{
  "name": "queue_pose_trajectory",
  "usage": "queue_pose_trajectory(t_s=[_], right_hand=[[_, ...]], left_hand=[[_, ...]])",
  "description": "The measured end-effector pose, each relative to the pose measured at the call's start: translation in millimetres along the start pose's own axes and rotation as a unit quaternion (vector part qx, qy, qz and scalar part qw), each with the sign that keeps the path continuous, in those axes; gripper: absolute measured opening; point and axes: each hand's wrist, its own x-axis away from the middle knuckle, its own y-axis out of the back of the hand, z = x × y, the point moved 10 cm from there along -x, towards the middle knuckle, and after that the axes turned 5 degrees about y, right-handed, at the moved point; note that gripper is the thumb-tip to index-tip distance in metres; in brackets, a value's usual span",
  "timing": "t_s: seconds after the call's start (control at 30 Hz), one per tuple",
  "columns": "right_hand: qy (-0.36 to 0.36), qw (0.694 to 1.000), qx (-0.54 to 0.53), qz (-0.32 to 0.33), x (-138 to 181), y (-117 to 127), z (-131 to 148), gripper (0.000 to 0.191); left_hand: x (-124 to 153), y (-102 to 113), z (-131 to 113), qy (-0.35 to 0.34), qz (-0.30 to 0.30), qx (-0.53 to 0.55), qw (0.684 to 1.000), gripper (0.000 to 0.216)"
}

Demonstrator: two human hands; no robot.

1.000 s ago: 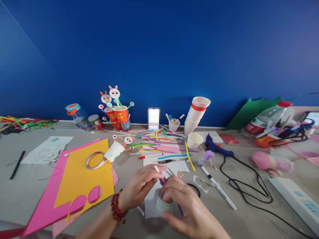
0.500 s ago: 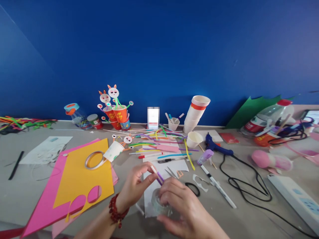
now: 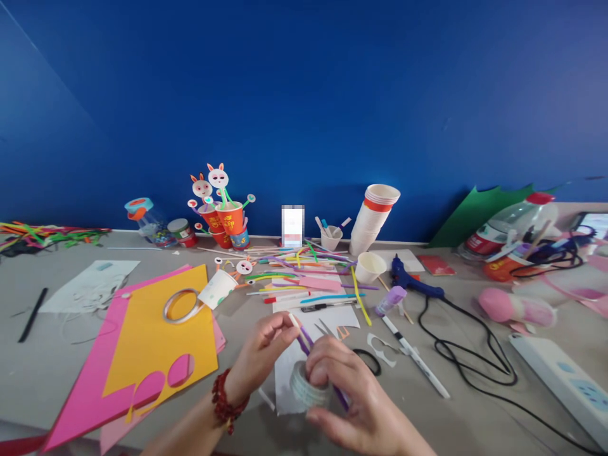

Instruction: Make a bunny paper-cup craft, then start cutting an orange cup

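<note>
Both hands close together over a tape roll at the near edge of the counter [image 3: 475, 411].

Head view: the left hand [image 3: 263, 354] has its grip pinched shut on the upper end of a purple straw [image 3: 306, 339]. The right hand [image 3: 354, 396] curls round the tape roll [image 3: 304, 387], thumb below, clamping it with the straw's lower end against a white sheet [image 3: 285, 370]. Since a second ago the left hand has drawn slightly away from the right, baring more of the roll; the holds are unchanged. A yellow sheet [image 3: 156, 342] lies to the left.
</note>
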Motion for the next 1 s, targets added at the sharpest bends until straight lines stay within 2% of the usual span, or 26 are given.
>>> queue_pose_trajectory(t_s=[0.37,0.57,0.67,0.77,1.0], right_hand=[[-0.013,1.0,-0.023,0.016,4.0,-3.6,-5.8,0.018],[0.008,0.998,0.061,0.003,-3.5,18.9,9.3,0.018],[0.008,0.996,0.085,-0.003,-9.7,33.4,13.8,0.015],[0.002,0.995,0.103,0.005,-13.1,40.3,16.0,0.014],[-0.008,0.995,0.101,-0.001,-8.3,45.6,13.8,0.012]], left_hand=[[-0.4,-2.7,-13.1,-0.029,0.021,-0.077,0.996,0.032],[-1.5,0.3,-7.7,-0.001,0.009,-0.054,0.998,0.031],[-1.6,-6.0,-11.4,0.008,0.032,-0.061,0.998,0.031],[-1.3,-11.2,-12.0,0.028,0.058,-0.039,0.997,0.031],[3.3,-8.6,-6.1,0.063,0.052,0.06,0.995,0.03]])
